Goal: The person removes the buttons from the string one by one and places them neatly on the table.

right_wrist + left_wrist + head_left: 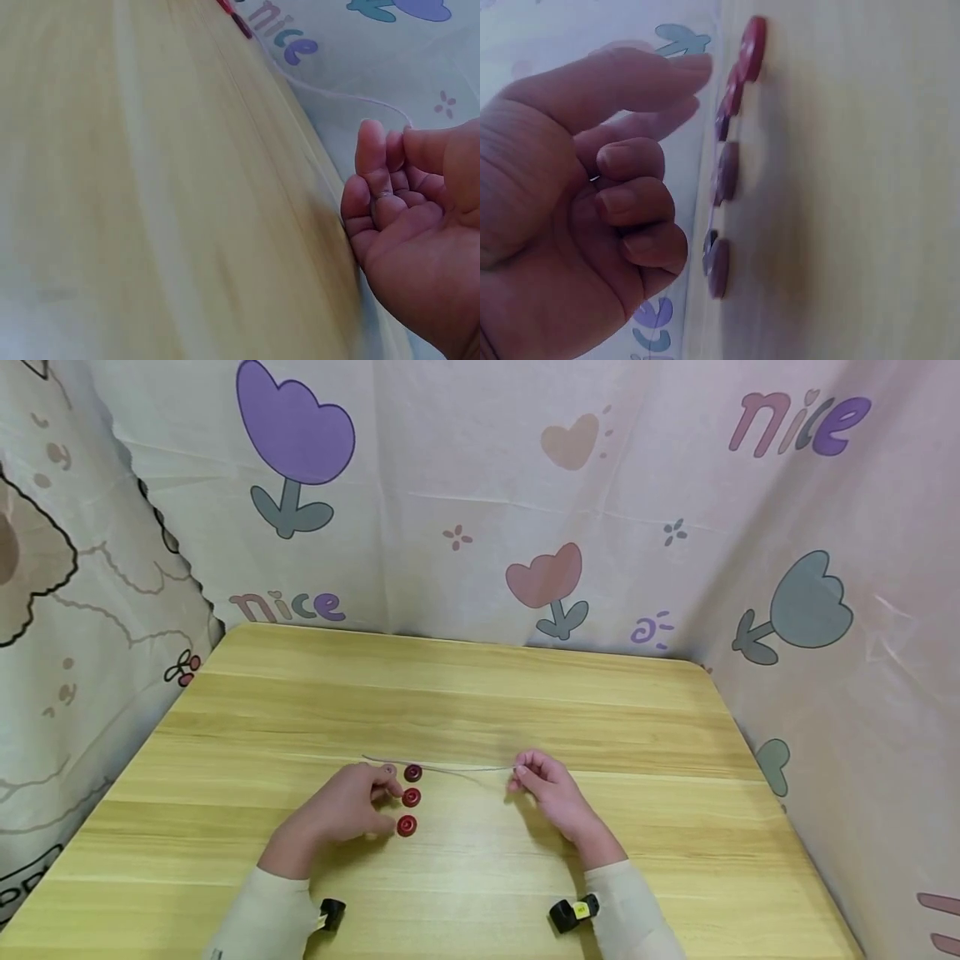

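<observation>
My right hand point(551, 789) pinches one end of a thin pale string point(465, 769) between thumb and fingers. The string runs left across the table, and its other end lies beyond my left hand point(341, 806). That hand hovers beside several round, button-like discs, with nothing visible in its fingers. Nearest its fingertips are a red disc point(411, 797) and another red disc point(407, 826), with a dark red disc point(413, 772) just behind. A mauve disc point(729, 172) and another mauve disc point(718, 268) show in the left wrist view; my left hand partly hides this group from the head camera.
Everything lies on a light wood-grain table point(480, 693). A printed curtain point(450, 460) hangs behind it and at both sides. Black wrist devices sit at the left cuff point(331, 915) and the right cuff point(573, 913).
</observation>
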`<move>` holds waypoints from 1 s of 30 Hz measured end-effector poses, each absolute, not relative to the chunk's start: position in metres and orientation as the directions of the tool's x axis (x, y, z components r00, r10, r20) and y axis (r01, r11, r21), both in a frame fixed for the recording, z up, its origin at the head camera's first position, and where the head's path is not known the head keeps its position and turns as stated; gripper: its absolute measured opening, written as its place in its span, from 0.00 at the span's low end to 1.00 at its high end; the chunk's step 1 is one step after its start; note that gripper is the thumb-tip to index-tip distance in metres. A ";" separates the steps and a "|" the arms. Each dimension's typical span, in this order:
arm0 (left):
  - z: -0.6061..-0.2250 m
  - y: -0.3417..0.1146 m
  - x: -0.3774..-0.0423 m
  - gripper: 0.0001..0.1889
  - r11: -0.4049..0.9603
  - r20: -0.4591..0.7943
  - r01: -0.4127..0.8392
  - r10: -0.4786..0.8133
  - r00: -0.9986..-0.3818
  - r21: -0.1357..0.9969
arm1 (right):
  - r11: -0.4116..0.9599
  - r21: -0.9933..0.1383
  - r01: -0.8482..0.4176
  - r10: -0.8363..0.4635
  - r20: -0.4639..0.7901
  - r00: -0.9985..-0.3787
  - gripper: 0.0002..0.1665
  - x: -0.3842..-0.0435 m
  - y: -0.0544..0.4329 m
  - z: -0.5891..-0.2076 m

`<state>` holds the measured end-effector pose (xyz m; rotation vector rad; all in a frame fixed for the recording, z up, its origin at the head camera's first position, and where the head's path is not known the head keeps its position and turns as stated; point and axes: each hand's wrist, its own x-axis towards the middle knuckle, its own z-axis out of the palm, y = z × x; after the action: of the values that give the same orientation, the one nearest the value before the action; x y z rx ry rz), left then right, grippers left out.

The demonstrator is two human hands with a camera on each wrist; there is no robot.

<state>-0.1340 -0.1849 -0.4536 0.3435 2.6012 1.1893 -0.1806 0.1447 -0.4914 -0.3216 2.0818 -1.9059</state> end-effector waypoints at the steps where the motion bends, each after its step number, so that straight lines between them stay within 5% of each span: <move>1: -0.453 -0.186 -0.135 0.16 0.628 -0.124 0.112 0.321 -0.939 0.770 | 0.114 -0.993 0.033 -0.348 -0.071 -0.935 0.11 -0.180 0.151 -0.491; 13: -0.453 -0.191 -0.142 0.09 0.572 -0.014 0.149 0.270 -0.963 0.807 | 0.409 -0.913 0.005 -0.192 -0.091 -0.977 0.05 -0.186 0.226 -0.487; 20: -0.457 -0.186 -0.148 0.06 0.588 -0.065 0.061 0.191 -0.980 0.807 | 0.692 -0.717 -0.091 -0.174 -0.043 -0.984 0.04 -0.191 0.234 -0.482; 24: -0.454 -0.183 -0.155 0.11 0.674 -0.073 0.027 0.120 -0.990 0.738 | 0.819 -0.534 -0.212 -0.244 0.010 -0.970 0.04 -0.197 0.230 -0.476; 30: -0.438 -0.183 -0.172 0.23 0.852 -0.058 0.024 0.064 -0.996 0.523 | 0.912 -0.354 -0.207 -0.275 -0.153 -0.949 0.14 -0.211 0.208 -0.444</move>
<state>-0.1723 -0.1834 -0.4381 0.0698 2.9521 0.8330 -0.2106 0.2075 -0.4444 -0.3666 2.8744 -0.4997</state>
